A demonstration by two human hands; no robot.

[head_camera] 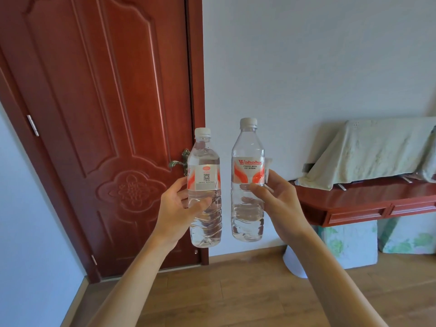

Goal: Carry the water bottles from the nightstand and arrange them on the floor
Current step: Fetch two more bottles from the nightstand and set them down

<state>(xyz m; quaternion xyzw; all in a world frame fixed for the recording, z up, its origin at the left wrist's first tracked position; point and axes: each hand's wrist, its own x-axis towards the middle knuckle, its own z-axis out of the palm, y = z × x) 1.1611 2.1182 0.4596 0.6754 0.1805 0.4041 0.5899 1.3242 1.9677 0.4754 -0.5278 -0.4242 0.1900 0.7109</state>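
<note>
Upright, left bottle (204, 166) and right bottle (247, 149) — fingers (198, 206) around each.

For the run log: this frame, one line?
left hand: grips clear plastic QR-label water bottle | right hand: grips clear plastic Wahaha-label water bottle | both upright, unplaced

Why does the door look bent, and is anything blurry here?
Head view: the wide-angle lens bows the door; light is soft and even, shadows faint; the left bottle in the left hand and right bottle in the right hand are sharp, the right label readable; the floor looks slightly smeared.
</note>
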